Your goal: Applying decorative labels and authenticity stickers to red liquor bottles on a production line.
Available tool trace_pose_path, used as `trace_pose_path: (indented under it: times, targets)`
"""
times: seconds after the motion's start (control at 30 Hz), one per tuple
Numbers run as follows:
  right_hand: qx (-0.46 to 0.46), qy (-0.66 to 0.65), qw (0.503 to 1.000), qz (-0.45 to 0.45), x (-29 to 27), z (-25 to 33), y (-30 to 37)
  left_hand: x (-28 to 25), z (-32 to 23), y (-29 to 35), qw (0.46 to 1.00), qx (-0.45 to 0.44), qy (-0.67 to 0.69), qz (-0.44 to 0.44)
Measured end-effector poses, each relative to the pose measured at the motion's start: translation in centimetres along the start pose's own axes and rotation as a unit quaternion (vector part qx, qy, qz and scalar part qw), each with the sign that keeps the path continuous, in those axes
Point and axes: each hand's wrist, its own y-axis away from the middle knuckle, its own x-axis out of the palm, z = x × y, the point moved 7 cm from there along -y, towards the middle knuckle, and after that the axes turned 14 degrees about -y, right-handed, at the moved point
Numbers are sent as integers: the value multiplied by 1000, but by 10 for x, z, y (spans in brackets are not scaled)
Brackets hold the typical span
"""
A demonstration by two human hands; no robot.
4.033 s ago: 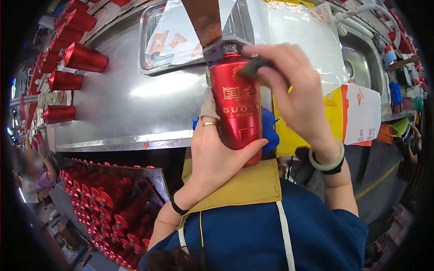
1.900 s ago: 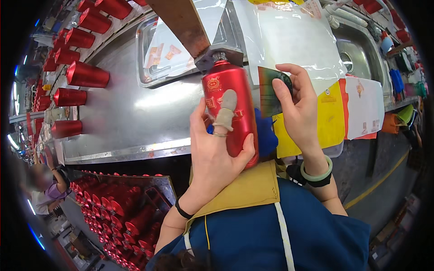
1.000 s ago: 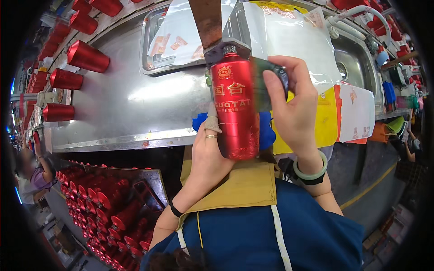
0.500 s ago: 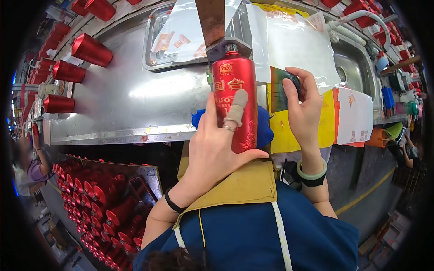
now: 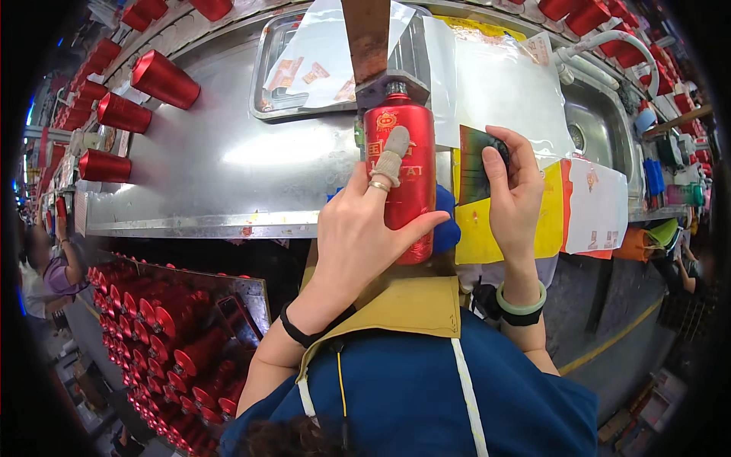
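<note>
1. right hand (image 5: pixel 514 186) now off the red bottle (image 5: pixel 400 179), fingers pinching a dark label (image 5: pixel 474 164) just beside it.
2. left hand (image 5: pixel 362 228) wraps the bottle, upright under a rusty bracket (image 5: pixel 367 38).
3. best to steady the bottle and square the label edge before pressing.

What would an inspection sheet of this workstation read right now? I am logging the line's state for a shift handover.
Surface: steel bench, shiny, with a shallow tray holding a clear sheet and small labels.
Job's things: red bottle upright under a brown arm; dark label card.
Clutter: white sheet; yellow pad; red caps lying at the bench's left edge.
Hands: left hand wraps the bottle, taped forefinger on its front; right hand pinches the card beside it.
Cables: white hose by the sink.
Surroundings: crate of red bottles lower left; another person at far left.
</note>
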Motion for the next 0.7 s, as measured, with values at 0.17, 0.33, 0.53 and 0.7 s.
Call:
trace_pose_path:
  times: [0.17, 0.33, 0.53, 0.7]
  targets:
    - [5, 0, 1000, 0, 5, -1, -3, 4, 7, 11, 997, -44, -2, -58]
    - [23, -8, 1000, 7, 11, -5, -1, 8, 15, 13, 994, -95, 49, -33]
    - [-20, 25, 999, 18, 22, 0, -4, 6, 18, 13, 984, -82, 156, 23]
    - [-78, 67, 992, 67, 32, 35, -24, 23, 24, 29, 989, 7, 132, 63]
